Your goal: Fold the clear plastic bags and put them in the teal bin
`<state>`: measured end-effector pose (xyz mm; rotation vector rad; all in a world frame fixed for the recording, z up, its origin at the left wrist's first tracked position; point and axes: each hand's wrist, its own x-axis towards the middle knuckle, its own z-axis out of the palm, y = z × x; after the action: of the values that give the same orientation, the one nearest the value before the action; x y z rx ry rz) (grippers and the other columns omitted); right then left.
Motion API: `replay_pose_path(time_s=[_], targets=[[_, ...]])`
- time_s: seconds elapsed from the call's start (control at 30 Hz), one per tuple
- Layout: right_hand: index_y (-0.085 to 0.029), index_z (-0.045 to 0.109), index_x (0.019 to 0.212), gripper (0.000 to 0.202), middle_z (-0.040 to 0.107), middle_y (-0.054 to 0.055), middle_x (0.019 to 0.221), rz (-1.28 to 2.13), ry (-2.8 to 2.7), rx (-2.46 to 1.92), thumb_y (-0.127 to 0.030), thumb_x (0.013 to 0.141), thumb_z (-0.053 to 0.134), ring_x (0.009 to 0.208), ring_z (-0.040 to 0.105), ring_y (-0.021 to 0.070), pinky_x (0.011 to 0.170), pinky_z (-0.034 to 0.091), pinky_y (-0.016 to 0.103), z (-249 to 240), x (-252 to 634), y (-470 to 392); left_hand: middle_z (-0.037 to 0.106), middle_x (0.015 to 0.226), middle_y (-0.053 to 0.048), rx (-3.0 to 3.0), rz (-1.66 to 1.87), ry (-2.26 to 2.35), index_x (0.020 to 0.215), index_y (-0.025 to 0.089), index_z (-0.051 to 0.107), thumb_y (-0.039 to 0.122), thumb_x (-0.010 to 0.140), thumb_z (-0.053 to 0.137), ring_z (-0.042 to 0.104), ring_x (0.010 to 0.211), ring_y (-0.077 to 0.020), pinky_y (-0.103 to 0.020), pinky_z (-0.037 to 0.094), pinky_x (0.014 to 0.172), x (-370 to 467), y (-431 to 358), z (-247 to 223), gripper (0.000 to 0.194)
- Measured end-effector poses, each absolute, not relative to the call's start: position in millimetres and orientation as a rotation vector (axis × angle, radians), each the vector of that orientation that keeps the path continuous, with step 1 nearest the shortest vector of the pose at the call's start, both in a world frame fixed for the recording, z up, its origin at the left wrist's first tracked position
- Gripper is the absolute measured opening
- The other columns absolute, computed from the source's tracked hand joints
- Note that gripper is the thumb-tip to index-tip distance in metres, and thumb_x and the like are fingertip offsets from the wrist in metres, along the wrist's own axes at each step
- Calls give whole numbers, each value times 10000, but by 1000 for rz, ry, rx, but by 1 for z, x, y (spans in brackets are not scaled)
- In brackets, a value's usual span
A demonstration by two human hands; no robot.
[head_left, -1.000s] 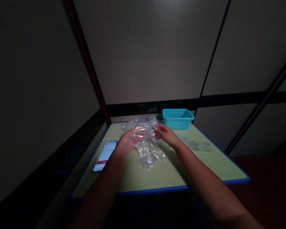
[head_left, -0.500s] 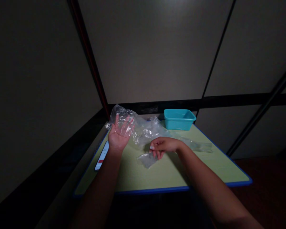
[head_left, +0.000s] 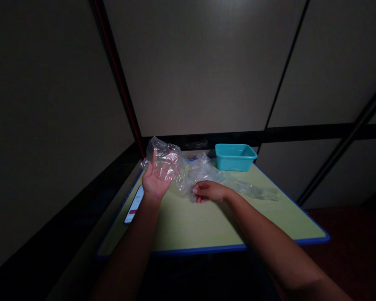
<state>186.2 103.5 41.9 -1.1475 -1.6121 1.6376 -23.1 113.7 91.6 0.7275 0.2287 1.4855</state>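
Note:
Crumpled clear plastic (head_left: 167,161) covers the spread fingers of my left hand (head_left: 156,179), whose palm faces up above the left side of the table. More clear plastic (head_left: 203,167) lies bunched behind my right hand (head_left: 207,191) and trails off to the right. My right hand is bent at the wrist with its fingers drawn together, a bit of the clear plastic at the fingertips. How the separate pieces of plastic join cannot be made out.
A turquoise basin (head_left: 236,158) stands at the back right of the pale green table (head_left: 207,230), which has a blue edge. A lit phone (head_left: 134,207) lies at the left, partly behind my left forearm. Wall panels rise behind.
My right hand has moved slightly left and its fingers have closed more. The small plastic piece below it has been drawn up to the fingertips. The plastic over my left fingers has shifted a little.

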Motion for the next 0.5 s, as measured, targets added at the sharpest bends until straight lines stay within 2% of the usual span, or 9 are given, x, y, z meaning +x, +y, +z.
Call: replay_pose_path(time_s=[0.13, 0.2, 0.3, 0.4, 0.5], targets=[[-172, 582, 760, 218, 606, -4, 670, 1378, -1475, -1219, -374, 763, 662, 451, 514, 91, 426, 458, 232, 44, 187, 112, 568, 1313, -55, 769, 1449, 276, 1389, 432, 361, 523, 935, 310, 553, 1167, -303, -547, 416, 939, -22, 111, 93, 466], [-185, 590, 817, 230, 623, 16, 754, 1273, -1419, -1228, -414, 797, 606, 508, 522, 101, 439, 450, 228, 46, 188, 116, 555, 1329, -43, 790, 1402, 285, 1380, 454, 364, 544, 932, 298, 565, 1149, -315, -565, 421, 922, -24, 110, 93, 462], [-219, 600, 966, 345, 645, 50, 981, 1137, -1347, -1157, -527, 825, 533, 824, 601, 157, 649, 500, 267, 50, 191, 117, 565, 1316, -51, 789, 1332, 304, 1371, 433, 397, 563, 922, 309, 587, 1106, -340, -577, 438, 892, -26, 110, 90, 476], [-253, 556, 1176, 586, 581, 69, 1224, 1135, -1406, -898, -663, 758, 545, 1164, 504, 212, 913, 432, 346, 56, 193, 112, 567, 1312, -65, 779, 1269, 273, 1389, 441, 362, 554, 930, 277, 591, 1094, -355, -595, 443, 868, -27, 110, 88, 481], [-269, 411, 1361, 865, 473, 87, 1369, 1242, -1561, -649, -645, 635, 694, 1278, 409, 232, 1011, 355, 371, 58, 192, 105, 519, 1362, -76, 782, 1262, 201, 1412, 447, 305, 519, 953, 226, 547, 1163, -348, -602, 418, 897, -26, 110, 89, 472]])
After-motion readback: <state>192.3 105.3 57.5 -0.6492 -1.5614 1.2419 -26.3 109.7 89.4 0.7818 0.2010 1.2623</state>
